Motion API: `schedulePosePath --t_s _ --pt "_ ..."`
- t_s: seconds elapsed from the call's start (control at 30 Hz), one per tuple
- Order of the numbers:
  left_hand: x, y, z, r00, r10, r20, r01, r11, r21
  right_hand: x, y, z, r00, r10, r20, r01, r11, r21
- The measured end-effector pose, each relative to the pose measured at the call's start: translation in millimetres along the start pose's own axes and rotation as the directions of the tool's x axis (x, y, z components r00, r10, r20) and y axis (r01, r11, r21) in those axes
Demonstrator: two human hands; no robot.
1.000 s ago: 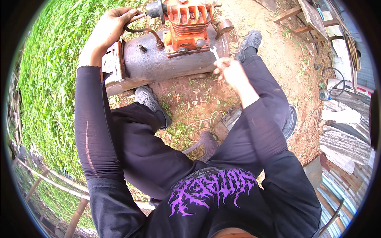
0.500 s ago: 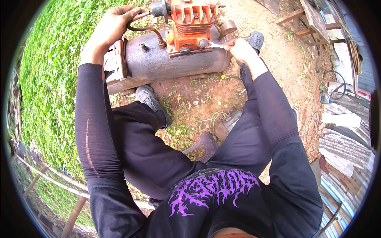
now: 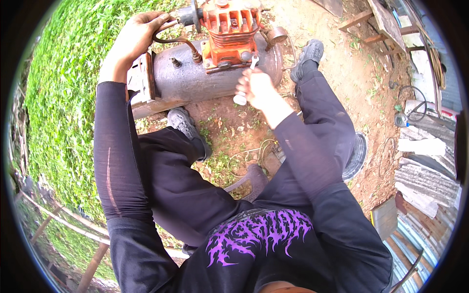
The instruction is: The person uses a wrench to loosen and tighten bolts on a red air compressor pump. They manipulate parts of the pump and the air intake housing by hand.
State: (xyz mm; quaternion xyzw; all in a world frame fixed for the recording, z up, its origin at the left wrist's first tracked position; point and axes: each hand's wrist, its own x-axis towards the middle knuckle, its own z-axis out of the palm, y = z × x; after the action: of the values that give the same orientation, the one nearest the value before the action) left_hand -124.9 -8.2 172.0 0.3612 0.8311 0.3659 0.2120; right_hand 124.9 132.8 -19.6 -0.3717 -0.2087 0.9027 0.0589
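Note:
An orange finned compressor pump (image 3: 230, 36) sits on a dark, rusty cylindrical tank (image 3: 181, 80). A thin bent metal pipe (image 3: 181, 41) rises from a fitting on the tank toward the pump's black side part (image 3: 188, 15). My left hand (image 3: 137, 39) is closed on the pipe's bend, with thumb and fingers close to that black part; its exact hold is partly hidden. In my closed right hand (image 3: 258, 88) is a silvery wrench (image 3: 254, 62), its open jaw pointing up beside the round bolt (image 3: 245, 56) on the pump's base. The jaw appears apart from the bolt.
A round gauge (image 3: 278, 34) stands at the tank's right end. My shoes (image 3: 181, 122) flank the tank on bare soil. Grass (image 3: 58, 88) covers the left. A wooden frame (image 3: 378, 29) and corrugated sheets (image 3: 420, 180) lie at right. A dark basin (image 3: 358, 156) stands by my right leg.
My right hand has drawn the wrench off the base bolt, moving left and nearer to me, and the wrench has turned upright. My right foot shows more fully. The left hand stays at the pipe.

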Motion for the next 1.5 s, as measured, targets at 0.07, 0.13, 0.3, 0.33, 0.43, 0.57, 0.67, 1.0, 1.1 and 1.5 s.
schedulePosePath --t_s 0.07,0.13,0.3,0.33,0.43,0.57,0.67,1.0,1.1,1.5 --pt "-4 4 -1 0.999 -0.033 -0.007 0.033 0.999 -0.042 2 15 43 0.984 -0.047 -0.173 0.059 0.996 0.065" --pt "-1 -1 -2 0.999 -0.040 -0.013 0.040 0.999 -0.019 -4 19 52 0.986 -0.024 -0.165 0.026 1.000 0.014" --pt "-1 -11 0 0.999 -0.028 -0.017 0.028 0.999 -0.028 -41 23 12 0.992 0.075 -0.105 -0.099 0.966 -0.237" --pt "1 -14 -2 0.999 -0.027 -0.026 0.027 1.000 -0.011 -49 13 -1 0.993 0.002 -0.116 -0.042 0.939 -0.341" --pt "0 -10 -2 1.000 0.017 -0.012 -0.018 0.998 -0.061 -63 -28 -28 0.970 -0.221 -0.106 0.106 0.766 -0.634" --pt "4 -17 -7 0.998 0.055 0.004 -0.055 0.998 0.015 -38 -76 -56 0.893 -0.450 0.007 0.110 0.202 -0.973" --pt "2 -8 -1 0.998 -0.066 0.014 0.066 0.998 -0.005 -31 -99 -58 0.897 -0.442 0.016 0.089 0.143 -0.986" --pt "2 -5 -9 0.993 -0.087 0.081 0.084 0.995 0.048 -16 -119 -35 0.949 -0.294 0.110 0.110 -0.016 -0.994" --pt "6 -9 -7 0.993 -0.044 0.108 0.046 0.999 -0.021 -7 -117 -41 0.962 -0.262 0.076 0.079 0.004 -0.997" --pt "11 -8 -6 0.999 -0.012 0.047 0.007 0.995 0.098 -5 21 46 0.989 -0.013 -0.148 0.014 1.000 0.005"
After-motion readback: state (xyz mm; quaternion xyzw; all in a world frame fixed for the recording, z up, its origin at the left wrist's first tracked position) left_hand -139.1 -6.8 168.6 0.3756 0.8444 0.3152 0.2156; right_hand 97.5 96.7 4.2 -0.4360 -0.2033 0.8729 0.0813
